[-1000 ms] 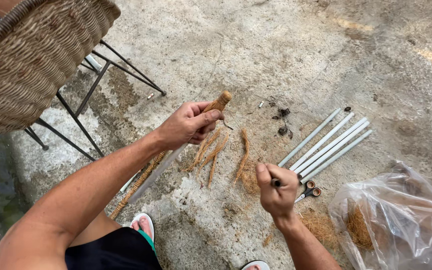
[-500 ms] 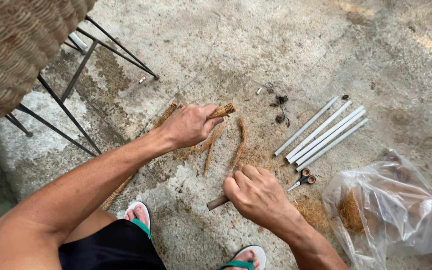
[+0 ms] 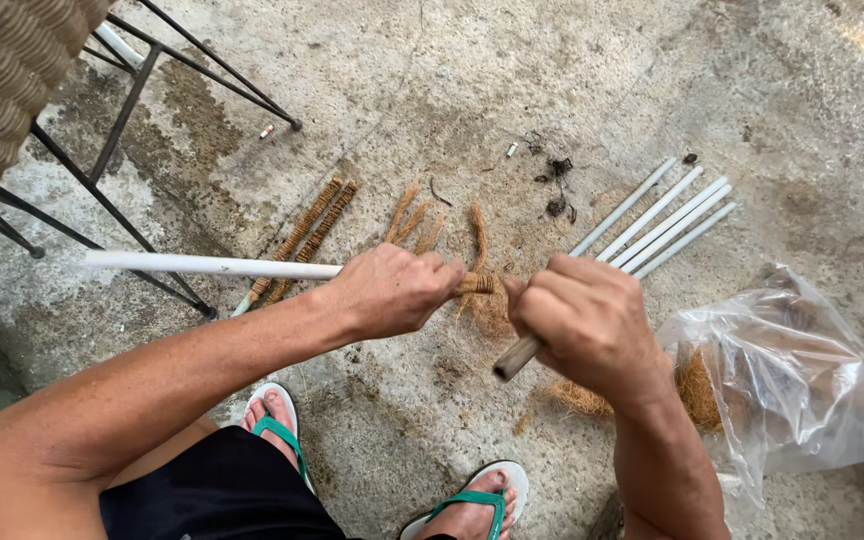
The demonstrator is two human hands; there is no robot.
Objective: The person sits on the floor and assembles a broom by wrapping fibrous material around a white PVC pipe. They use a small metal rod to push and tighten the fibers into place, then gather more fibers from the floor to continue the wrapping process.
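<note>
Both hands have come together over the concrete: left hand (image 3: 392, 290) now grips a white stick (image 3: 212, 265), right hand (image 3: 587, 320) clamps a wooden tool (image 3: 514, 358) at its fibre-wrapped tip.

Left hand (image 3: 392, 290) and right hand (image 3: 587, 320) fisted, knuckles up

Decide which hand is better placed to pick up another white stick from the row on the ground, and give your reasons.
Probably the right hand. It is closer to the row of white sticks, which lies just beyond it. The left hand is farther off and grips the long white stick. The right hand does hold a short wooden tool.
</note>
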